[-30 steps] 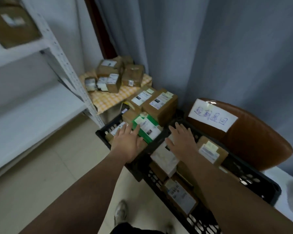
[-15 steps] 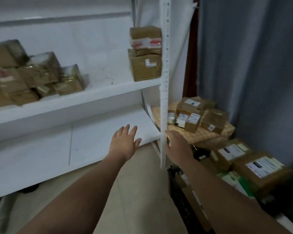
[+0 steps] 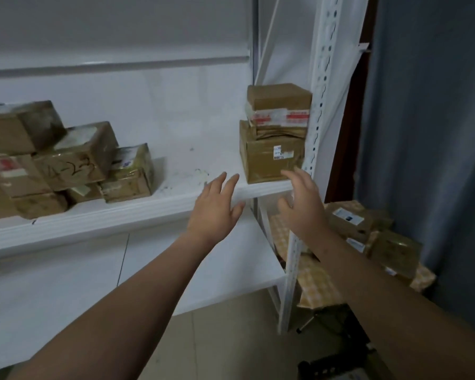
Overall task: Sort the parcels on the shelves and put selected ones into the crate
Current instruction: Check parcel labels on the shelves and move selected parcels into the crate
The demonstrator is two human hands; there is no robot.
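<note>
Left hand: raised in front of the middle shelf's front edge, back toward the camera. Its fingers are straight, slightly spread, and hold nothing.
Right hand: at 3 o'clock of the left hand and apart from it. Its fingers are straight, loosely spread, and hold nothing. The fingertips overlap the lower box's bottom right corner in view; whether they touch it cannot be told.
Lower box: brown parcel at the right end of the middle shelf, at 12 o'clock of the right hand and just beside the upright post. It has a small white label on its front.
Upper box: smaller brown parcel stacked on the lower box, banded with red-and-white tape.
Parcel heap: taped brown boxes piled in layers at 9 o'clock of the left hand, well apart from the stacked pair. One bears handwritten marks.
Middle shelf: white board carrying the heap and the stack.
Lower shelf: white board at 6 o'clock of the left hand, behind the forearms.
Upright post: white perforated steel at the shelving's right end.
Side parcels: labelled brown boxes on a yellow checked cloth, outside the shelving at 4 o'clock of the right hand.
Crate: dark, with only a corner showing at the frame's 5 o'clock. Its contents cannot be told.
Curtain: grey-blue, hanging at the frame's 3 o'clock.
</note>
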